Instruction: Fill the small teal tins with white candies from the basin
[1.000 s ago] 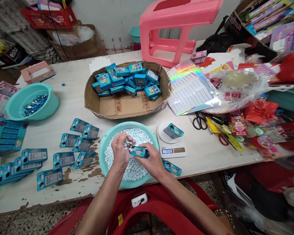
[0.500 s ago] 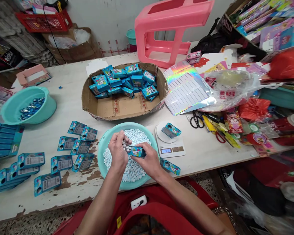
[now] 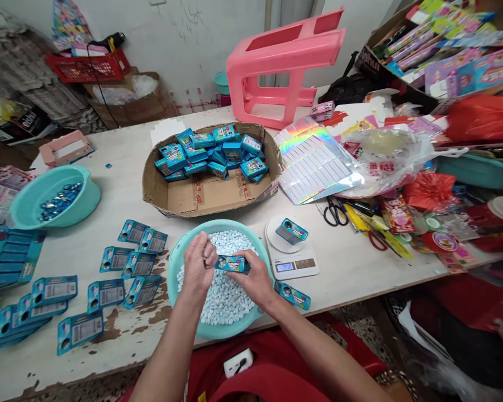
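My right hand [image 3: 255, 279] grips a small blue candy box [image 3: 231, 263] over the teal basin [image 3: 263, 245] of pale blue-white candies [image 3: 226, 301]. Beside the box's left end, my left hand [image 3: 200, 262] is closed with its fingers curled in; what it holds, if anything, is hidden. On the white scale [image 3: 295, 267] rests another blue box [image 3: 292, 231], and one more [image 3: 292, 295] lies just below the scale. Several blue boxes [image 3: 105, 295] stand on the table to the left of the basin.
Behind the basin is a cardboard tray [image 3: 218, 198] of blue boxes. A teal bowl [image 3: 77, 204] of shiny blue pieces sits left. Scissors [image 3: 335, 212], holographic sheets [image 3: 314, 159] and plastic bags lie right; a pink stool [image 3: 285, 56] is behind.
My left hand has closed into a fist, and the candies seen at its fingers and the box's end no longer show. The view has shifted slightly upward.
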### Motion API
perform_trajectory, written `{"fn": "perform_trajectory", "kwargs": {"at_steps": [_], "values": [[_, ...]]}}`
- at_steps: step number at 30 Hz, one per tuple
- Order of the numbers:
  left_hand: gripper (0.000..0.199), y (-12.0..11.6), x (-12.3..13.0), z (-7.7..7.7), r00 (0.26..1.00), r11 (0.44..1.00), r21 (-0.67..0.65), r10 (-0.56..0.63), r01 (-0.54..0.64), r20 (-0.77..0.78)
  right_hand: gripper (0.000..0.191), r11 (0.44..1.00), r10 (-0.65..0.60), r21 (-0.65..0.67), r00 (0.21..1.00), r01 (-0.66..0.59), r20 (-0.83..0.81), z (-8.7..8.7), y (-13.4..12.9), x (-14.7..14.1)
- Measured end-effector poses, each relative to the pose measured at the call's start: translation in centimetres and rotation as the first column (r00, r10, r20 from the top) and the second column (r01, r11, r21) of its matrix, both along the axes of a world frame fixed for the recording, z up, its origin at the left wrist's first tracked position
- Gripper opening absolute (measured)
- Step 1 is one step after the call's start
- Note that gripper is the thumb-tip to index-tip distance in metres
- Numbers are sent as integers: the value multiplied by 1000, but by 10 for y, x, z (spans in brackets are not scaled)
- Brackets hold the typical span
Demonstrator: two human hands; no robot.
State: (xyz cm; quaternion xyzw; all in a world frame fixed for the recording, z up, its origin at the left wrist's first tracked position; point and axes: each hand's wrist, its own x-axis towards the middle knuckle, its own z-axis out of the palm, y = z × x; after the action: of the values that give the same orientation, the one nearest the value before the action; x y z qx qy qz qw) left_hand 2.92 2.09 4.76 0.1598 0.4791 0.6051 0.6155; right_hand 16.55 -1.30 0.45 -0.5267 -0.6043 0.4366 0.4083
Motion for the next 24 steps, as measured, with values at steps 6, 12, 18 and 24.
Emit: {"fn": "perform_trajectory", "kwargs": {"at_steps": [6, 12, 18, 24], "values": [[30, -4, -21, -33, 958, 974, -221, -117, 59, -261, 37, 992, -106, -91, 969, 88, -222, 33, -14, 52], [30, -19, -17, -80, 859, 898, -345, -390, 274, -331, 43, 796, -605, -60, 789, 602, -110, 18, -30, 160], [25, -11, -6, -82, 964, 890, -400, -262, 221, -51, 51, 498, -862, 67, 486, 864, 140, -67, -19, 245], [21, -7, 2, -73, 965, 904, -363, -259, 225, -46, 68, 470, -876, 164, 436, 867, 208, -92, -28, 253]]}}
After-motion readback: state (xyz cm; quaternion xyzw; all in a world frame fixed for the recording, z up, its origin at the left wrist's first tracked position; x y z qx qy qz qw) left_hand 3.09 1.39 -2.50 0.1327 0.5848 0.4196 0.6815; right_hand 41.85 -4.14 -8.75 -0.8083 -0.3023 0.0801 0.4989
